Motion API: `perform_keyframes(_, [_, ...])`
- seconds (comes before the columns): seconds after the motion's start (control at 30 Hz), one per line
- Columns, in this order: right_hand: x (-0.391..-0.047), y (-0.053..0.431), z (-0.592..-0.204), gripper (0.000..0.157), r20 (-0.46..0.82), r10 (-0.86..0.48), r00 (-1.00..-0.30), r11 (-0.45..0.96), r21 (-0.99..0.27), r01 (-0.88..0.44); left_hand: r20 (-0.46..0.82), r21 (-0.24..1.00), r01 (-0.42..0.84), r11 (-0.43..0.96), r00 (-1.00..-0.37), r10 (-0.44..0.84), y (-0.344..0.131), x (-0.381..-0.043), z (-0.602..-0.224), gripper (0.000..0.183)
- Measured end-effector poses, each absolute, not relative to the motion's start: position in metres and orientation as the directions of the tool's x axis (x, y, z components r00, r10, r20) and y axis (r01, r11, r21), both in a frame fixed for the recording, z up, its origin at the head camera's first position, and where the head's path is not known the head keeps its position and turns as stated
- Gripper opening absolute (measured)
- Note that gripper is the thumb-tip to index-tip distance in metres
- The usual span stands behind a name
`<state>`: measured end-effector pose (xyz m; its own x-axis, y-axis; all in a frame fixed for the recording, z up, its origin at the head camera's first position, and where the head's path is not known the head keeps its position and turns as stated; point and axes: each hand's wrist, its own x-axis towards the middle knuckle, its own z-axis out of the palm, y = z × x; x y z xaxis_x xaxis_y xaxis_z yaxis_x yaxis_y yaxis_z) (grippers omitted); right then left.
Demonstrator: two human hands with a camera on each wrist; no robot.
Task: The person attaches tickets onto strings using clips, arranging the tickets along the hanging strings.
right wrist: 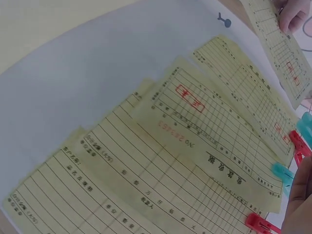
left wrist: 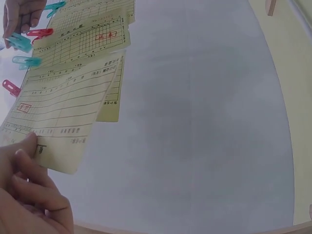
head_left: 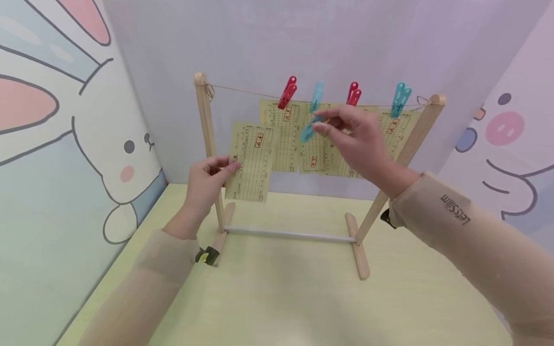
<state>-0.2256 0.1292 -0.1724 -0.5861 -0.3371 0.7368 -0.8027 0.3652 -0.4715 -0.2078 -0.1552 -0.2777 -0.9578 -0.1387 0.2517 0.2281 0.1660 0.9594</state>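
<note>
My left hand [head_left: 207,182] pinches a yellow printed receipt slip [head_left: 253,166] at its left edge, thumb on the front. The slip is upright, just in front of the left end of a row of hanging slips, and carries a red stamp mark. In my right hand [head_left: 361,139] a light blue clothespin [head_left: 308,131] is pinched between thumb and fingers, tilted down to the left. It overlaps a hanging slip [head_left: 315,156] in the head view. Behind, another blue clothespin [head_left: 318,93] sits on the line. The left wrist view shows the held slip [left wrist: 63,105] slightly bent.
A string [head_left: 242,90] runs between the posts of a wooden rack [head_left: 207,120]. Red clothespins [head_left: 287,92] and a teal clothespin [head_left: 400,100] hold overlapping slips [head_left: 283,139] on it. A crossbar [head_left: 290,234] joins the rack's feet on the pale table [head_left: 277,298]. Cartoon-printed panels [head_left: 130,192] flank it.
</note>
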Motion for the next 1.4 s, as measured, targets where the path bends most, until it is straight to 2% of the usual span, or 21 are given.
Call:
perform_keyframes(0.33, [-0.229,0.113,-0.142,0.02,0.76,-0.293,-0.58,0.391,-0.458,-0.798,0.274,0.957,0.25,0.148,-0.947,-0.17,-0.158,-0.218,-0.261,0.035])
perform_keyframes(0.6, [-0.234,0.102,-0.126,0.022,0.709,-0.243,-0.662,0.439,-0.528,-0.727,0.285,0.957,0.267,0.116,-0.942,-0.178,-0.158,-0.224,-0.251,0.034])
perform_keyframes(1.0, [-0.25,0.076,-0.118,0.021,0.751,-0.201,-0.629,0.401,-0.523,-0.752,0.304,0.952,0.289,0.101,-0.932,-0.198,-0.163,-0.226,-0.242,0.03])
perform_keyframes(1.17, [-0.256,0.064,-0.117,0.02,0.738,-0.171,-0.653,0.348,-0.575,-0.741,0.299,0.954,0.285,0.098,-0.935,-0.19,-0.165,-0.228,-0.241,0.03])
perform_keyframes(1.4, [-0.257,0.044,-0.112,0.022,0.727,-0.223,-0.649,0.36,-0.558,-0.748,0.278,0.961,0.271,0.063,-0.941,-0.194,-0.169,-0.23,-0.24,0.027])
